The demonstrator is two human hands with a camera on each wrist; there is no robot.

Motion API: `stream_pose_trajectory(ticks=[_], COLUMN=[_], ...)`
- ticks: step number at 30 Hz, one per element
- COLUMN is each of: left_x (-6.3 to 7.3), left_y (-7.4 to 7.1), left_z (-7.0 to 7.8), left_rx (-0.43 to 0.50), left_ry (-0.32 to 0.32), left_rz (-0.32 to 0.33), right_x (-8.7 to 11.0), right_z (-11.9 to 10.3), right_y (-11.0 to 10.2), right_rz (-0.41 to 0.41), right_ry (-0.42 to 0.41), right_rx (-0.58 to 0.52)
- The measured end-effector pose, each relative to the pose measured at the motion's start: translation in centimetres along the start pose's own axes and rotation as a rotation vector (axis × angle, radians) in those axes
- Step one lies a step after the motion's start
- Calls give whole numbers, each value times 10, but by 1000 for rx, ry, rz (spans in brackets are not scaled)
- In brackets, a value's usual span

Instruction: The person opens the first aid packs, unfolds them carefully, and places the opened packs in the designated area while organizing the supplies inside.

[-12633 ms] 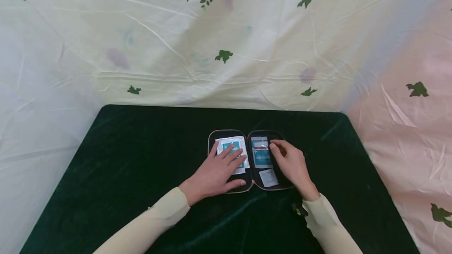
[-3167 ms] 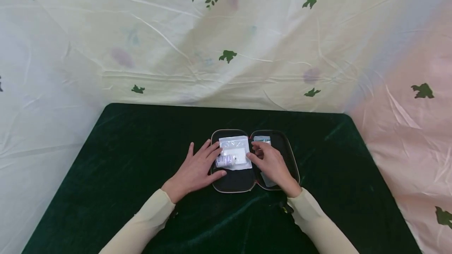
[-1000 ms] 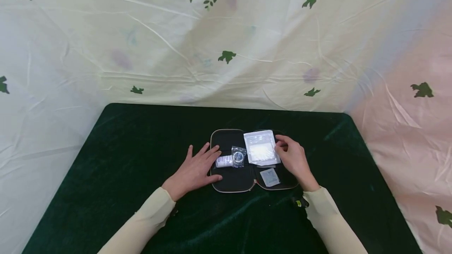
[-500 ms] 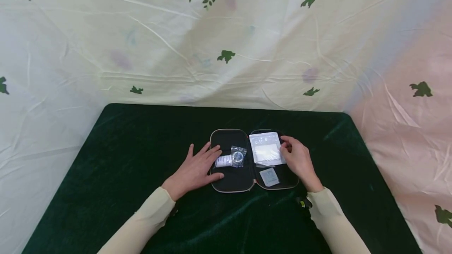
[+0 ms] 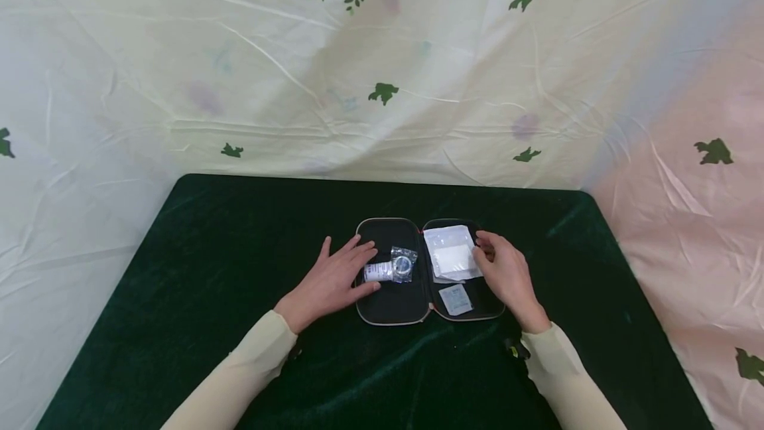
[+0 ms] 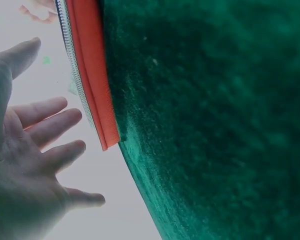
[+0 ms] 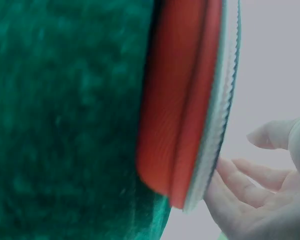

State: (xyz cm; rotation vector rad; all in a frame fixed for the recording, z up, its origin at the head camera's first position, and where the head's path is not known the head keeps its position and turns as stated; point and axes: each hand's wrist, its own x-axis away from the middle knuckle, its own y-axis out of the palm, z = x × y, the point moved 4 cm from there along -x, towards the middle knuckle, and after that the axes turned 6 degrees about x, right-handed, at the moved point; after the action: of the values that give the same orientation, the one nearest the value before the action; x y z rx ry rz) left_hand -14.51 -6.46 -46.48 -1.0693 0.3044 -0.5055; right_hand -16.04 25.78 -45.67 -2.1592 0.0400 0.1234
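Note:
A zip case (image 5: pixel 390 305), black inside, lies unfolded on the table; its red outer shell and zip teeth show in both wrist views. My left hand (image 5: pixel 328 284) spreads straight fingers over the left half's outer edge. In that half lie a small white bottle with printed label (image 5: pixel 377 273) and a clear wrapped packet with a round roll (image 5: pixel 402 265). The right half holds a flat white packet (image 5: pixel 449 252) over another, and a small square sachet (image 5: pixel 456 300) below. My right hand (image 5: pixel 509 276) is at the white packet's right edge, thumb and fingers apart in the right wrist view.
Dark green velvet (image 5: pixel 256 237) covers the table around the case. A pale cloth with leaf prints (image 5: pixel 453 118) hangs behind the table's far edge, and a pinkish stretch hangs at the right.
Earlier, the white packet lay in the left half, then my right hand carried it into the right half. Since half a second ago it has settled slightly lower and the fingers have let go.

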Motion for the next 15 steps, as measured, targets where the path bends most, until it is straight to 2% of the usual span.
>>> stream_pose_trajectory(ticks=[7,15], left_x=[-2,-7], left_y=[0,-3], left_z=[-1,1], left_rx=[25,70], left_ry=[17,56], left_rz=[15,66], right_x=[10,19], right_z=[-20,-41], right_y=[5,19], right_rz=[3,-27], right_ry=[-87,-199], right_rx=[-16,-97])
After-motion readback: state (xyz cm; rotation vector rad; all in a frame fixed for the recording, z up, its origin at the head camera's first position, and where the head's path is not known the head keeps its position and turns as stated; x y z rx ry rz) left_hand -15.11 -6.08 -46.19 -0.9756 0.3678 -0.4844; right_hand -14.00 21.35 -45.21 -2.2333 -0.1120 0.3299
